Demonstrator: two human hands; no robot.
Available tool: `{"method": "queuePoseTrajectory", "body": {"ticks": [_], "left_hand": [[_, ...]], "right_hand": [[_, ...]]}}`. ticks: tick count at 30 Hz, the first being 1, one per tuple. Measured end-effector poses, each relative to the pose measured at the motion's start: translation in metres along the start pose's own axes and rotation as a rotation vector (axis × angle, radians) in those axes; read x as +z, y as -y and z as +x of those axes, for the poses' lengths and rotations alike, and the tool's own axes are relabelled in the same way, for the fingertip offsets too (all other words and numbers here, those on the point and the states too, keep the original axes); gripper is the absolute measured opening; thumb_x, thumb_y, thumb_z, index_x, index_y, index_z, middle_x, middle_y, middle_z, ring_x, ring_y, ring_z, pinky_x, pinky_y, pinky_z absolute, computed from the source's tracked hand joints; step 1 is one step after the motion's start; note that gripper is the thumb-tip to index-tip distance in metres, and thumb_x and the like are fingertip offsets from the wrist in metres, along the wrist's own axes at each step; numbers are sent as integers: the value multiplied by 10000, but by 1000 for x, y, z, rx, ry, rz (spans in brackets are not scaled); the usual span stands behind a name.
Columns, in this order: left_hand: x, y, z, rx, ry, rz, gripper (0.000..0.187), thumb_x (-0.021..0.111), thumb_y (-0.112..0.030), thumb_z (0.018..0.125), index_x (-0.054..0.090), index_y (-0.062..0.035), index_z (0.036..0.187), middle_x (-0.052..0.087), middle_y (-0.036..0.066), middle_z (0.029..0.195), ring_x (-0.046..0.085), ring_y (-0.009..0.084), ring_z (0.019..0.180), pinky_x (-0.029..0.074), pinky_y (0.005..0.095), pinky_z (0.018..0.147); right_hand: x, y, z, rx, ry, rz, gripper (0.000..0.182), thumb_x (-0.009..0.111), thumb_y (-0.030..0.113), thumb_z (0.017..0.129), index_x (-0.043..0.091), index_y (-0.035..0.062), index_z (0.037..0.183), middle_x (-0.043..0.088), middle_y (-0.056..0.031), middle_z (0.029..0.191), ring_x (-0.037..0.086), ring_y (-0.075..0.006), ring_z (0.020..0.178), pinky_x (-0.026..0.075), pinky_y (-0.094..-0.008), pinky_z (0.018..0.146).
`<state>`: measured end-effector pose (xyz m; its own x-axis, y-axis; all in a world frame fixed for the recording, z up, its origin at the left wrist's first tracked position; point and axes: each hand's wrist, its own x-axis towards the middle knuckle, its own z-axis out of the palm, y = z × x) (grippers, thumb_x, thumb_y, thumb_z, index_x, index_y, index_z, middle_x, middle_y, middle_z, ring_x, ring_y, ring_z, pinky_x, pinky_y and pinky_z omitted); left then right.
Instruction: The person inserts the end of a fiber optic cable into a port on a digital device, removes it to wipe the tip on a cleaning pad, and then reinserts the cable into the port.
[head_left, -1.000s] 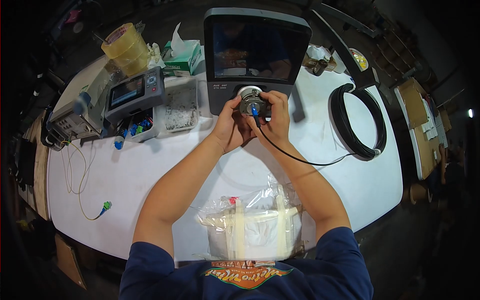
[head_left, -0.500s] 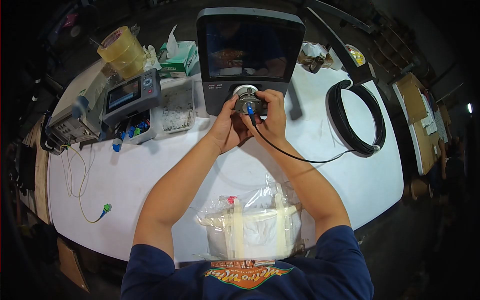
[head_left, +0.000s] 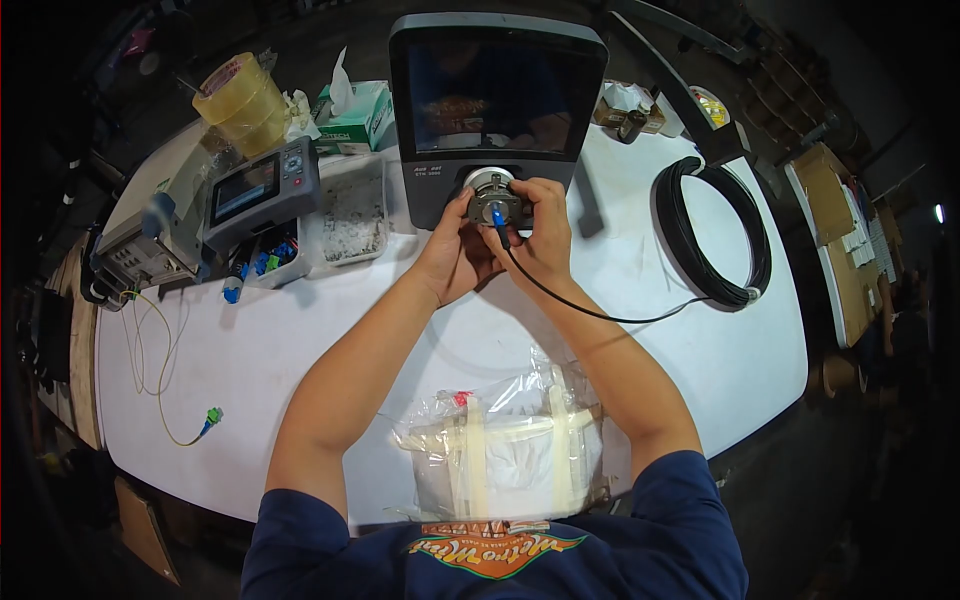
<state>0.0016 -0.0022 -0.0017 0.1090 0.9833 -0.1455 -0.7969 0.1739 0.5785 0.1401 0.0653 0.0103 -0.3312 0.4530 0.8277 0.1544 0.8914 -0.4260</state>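
A dark-screened monitor unit stands upright at the table's far side, with a round metal connector holder on its lower front. My left hand grips the holder's left side, thumb up near its rim. From the right, my right hand closes round the same holder, its lower fingers partly hidden. A blue fiber connector sits at the holder's middle, between my hands. Its black cable curves down over my right wrist and runs to a black cable coil on the right.
A clear bag with white contents lies close to my body. On the left are a handheld tester, a plastic tray, tape rolls, a tissue box and a thin yellow fiber. A small box stands back right.
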Motion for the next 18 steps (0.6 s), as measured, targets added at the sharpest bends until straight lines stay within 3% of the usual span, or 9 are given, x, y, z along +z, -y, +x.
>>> {"method": "queuePoseTrajectory", "body": {"ticks": [8,18], "left_hand": [[0,-1,-1,15,16,23,608,473,-628,1023,603,-78,1245,669,96,1020,668,222,948,553,400,912],[9,-2,0,2,-67,-1,691,505,-726,977,588,-104,1268,660,70,1061,661,203,954,565,400,908]], "right_hand": [[0,3,-1,35,17,-3,593,875,99,729,567,31,1230,576,-168,1168,648,-340,972,574,-369,760],[3,1,-1,44,-21,-13,591,893,124,722,589,60,1225,578,-138,1137,651,-309,914,566,-368,734]]}}
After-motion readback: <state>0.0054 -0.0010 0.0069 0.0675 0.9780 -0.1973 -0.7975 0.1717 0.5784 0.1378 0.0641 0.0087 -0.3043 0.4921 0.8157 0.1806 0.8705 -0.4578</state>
